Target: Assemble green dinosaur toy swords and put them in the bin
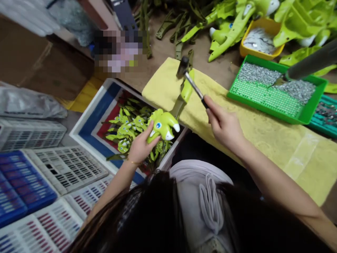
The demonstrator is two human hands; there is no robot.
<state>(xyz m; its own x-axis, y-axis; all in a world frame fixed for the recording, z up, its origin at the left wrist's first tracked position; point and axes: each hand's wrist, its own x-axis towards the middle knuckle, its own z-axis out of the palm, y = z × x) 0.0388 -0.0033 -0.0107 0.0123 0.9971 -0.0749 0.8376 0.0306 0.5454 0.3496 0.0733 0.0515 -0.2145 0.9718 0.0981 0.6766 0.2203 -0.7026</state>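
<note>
From across the bench, the person's left hand [140,147] has a lime-green plastic toy dinosaur [162,126] cupped from below, fingers curled closely around its head, with a thin gold-coloured bracelet [133,162] at the wrist. The toy lies tilted above the edge of a folded yellow towel [263,147], its blue-eyed face and white horns pointing right, while its long axis runs up and away from the head through a darker neck section onto the towel. The right hand [223,123] is narrowly closed, pinching the dark grip of a small hammer [195,88] between thumb and fingers, and the steel shaft slants up and to the left across the toy's lime end, the black hammer head hanging just beyond it over the towel; whether metal touches plastic is hard to say. Beyond the towel, a green perforated tray [263,109] holds silver fasteners, with a grey-handled metal scoop [310,61] lying in them. To the left, a white tray with blue and red lining [91,105] carries a heap of green toy parts [129,130], just below the toy — and stacked plastic crates [65,168] fill the lower left.
</note>
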